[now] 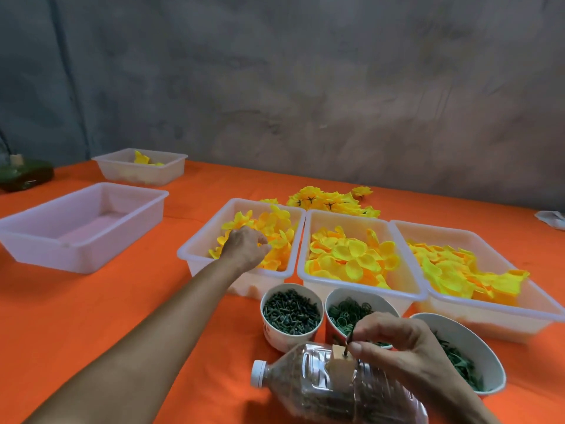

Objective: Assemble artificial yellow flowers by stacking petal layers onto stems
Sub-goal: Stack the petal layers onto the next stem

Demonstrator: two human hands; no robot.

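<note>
1. Nearest: clear ribbed plastic bottle [333,390] lies on its side on the worktop [91,316], white cap to the left, filled with dark granular stuff. A small tan block sits on its upper side.
2. Right hand [406,347]: grip clenched in a pinch on a thin dark green stem [349,339], held upright with its lower end at the block. Looks like a jig for the stem. No petals on it yet, so this flower is at step one.
3. Three paper cups just behind: left cup [292,313] holds short dark green pegs, middle cup [351,313] thin green rings, right cup [458,353] green leaf-like bits. All well stocked.
4. Left hand [246,246]: reaches into the leftmost of three translucent plastic trays [195,249], fingers curled down into the yellow fabric petals [275,228]. Cannot tell if the grip has a layer yet.
5. Middle tray [360,258]: rounder cupped petals. Right tray [464,270]: flatter, larger layers. Soft, thin cloth, yellow to orange.
6. Behind the trays: pile of finished flowers [333,201], green calyxes showing. Some output done, much stock left.
7. Far left: empty tray [82,228], and another [140,166] with a few yellow pieces.
</note>
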